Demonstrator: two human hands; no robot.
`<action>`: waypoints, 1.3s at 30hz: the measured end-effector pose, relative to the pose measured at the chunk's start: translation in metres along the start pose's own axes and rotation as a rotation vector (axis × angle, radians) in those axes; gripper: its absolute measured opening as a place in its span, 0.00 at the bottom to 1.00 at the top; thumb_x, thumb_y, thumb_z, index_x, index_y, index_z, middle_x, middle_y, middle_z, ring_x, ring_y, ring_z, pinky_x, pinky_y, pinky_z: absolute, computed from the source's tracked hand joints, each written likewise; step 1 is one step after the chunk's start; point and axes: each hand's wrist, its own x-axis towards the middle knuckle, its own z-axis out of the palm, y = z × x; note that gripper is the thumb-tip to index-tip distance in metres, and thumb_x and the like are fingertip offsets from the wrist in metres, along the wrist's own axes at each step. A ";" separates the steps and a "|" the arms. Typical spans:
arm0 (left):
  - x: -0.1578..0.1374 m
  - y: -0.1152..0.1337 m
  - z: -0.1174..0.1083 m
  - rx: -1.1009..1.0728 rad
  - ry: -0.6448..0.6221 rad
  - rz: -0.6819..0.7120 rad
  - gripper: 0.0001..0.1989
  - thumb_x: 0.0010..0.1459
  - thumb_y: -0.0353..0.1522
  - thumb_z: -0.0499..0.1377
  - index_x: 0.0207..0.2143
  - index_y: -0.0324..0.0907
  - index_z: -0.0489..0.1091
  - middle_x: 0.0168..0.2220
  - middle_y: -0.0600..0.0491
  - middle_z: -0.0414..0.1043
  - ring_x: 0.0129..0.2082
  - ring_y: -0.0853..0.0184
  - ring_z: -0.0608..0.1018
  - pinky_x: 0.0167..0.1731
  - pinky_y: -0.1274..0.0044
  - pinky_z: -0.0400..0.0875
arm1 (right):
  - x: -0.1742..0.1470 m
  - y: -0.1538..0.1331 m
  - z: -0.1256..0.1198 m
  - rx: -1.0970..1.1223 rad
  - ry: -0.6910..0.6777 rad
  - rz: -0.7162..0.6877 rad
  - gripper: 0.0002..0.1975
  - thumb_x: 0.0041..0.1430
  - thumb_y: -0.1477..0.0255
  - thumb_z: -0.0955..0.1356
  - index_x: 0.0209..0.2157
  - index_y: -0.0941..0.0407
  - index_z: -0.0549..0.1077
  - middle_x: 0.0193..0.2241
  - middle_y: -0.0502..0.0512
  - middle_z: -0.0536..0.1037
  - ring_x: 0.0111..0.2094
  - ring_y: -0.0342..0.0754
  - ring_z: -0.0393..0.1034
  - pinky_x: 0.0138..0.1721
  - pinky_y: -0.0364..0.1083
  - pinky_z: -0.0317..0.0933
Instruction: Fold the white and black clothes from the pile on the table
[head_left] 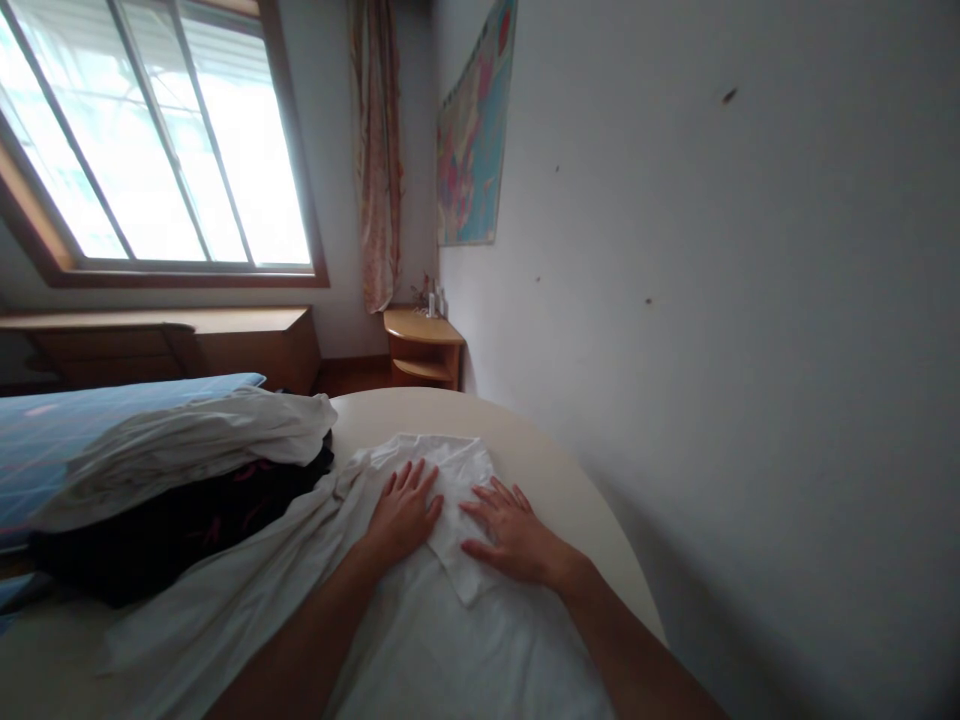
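Note:
A white garment (405,640), possibly a shirt, lies spread over the rounded cream table (555,450), its far part flattened and its left side creased. My left hand (403,512) rests on the upper middle of the cloth, palm down with fingers apart. Just right of it, my right hand (510,530) lies flat on the same cloth, fingers spread and pointing left and away. A gap of white fabric shows between the two hands. Neither hand grips anything. The near end of the garment runs out of view below my forearms.
Left of the garment are a crumpled white cloth (225,430), a black garment (187,530) and a blue checked pad (90,420). The white wall (750,400) stands close on the right. Beyond the table are a corner shelf (426,328) and a wooden desk (255,322) under the window.

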 end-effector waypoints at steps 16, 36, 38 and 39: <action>0.001 0.007 -0.009 0.071 -0.067 -0.107 0.36 0.65 0.47 0.47 0.69 0.37 0.51 0.71 0.40 0.45 0.70 0.44 0.46 0.65 0.55 0.44 | 0.012 0.023 0.007 -0.057 0.254 0.309 0.33 0.65 0.56 0.62 0.65 0.59 0.60 0.66 0.63 0.60 0.67 0.59 0.49 0.67 0.58 0.40; 0.052 -0.056 -0.001 0.005 0.008 -0.099 0.26 0.70 0.40 0.43 0.63 0.37 0.60 0.67 0.40 0.55 0.68 0.54 0.57 0.63 0.61 0.55 | -0.004 0.024 -0.007 -0.191 0.305 0.450 0.22 0.59 0.51 0.66 0.34 0.57 0.78 0.44 0.65 0.76 0.50 0.60 0.68 0.50 0.54 0.60; 0.055 -0.055 -0.004 0.017 0.006 -0.090 0.25 0.69 0.40 0.45 0.63 0.37 0.61 0.67 0.40 0.56 0.67 0.53 0.58 0.62 0.62 0.56 | -0.007 0.021 -0.008 -0.214 0.251 0.442 0.22 0.59 0.52 0.66 0.33 0.57 0.79 0.43 0.65 0.77 0.50 0.60 0.68 0.49 0.54 0.60; 0.055 -0.052 -0.006 0.026 0.014 -0.089 0.25 0.69 0.40 0.46 0.62 0.37 0.62 0.67 0.39 0.56 0.67 0.52 0.58 0.62 0.62 0.56 | -0.009 0.019 -0.008 -0.222 0.230 0.434 0.21 0.60 0.53 0.66 0.33 0.57 0.79 0.43 0.65 0.77 0.49 0.60 0.69 0.49 0.54 0.60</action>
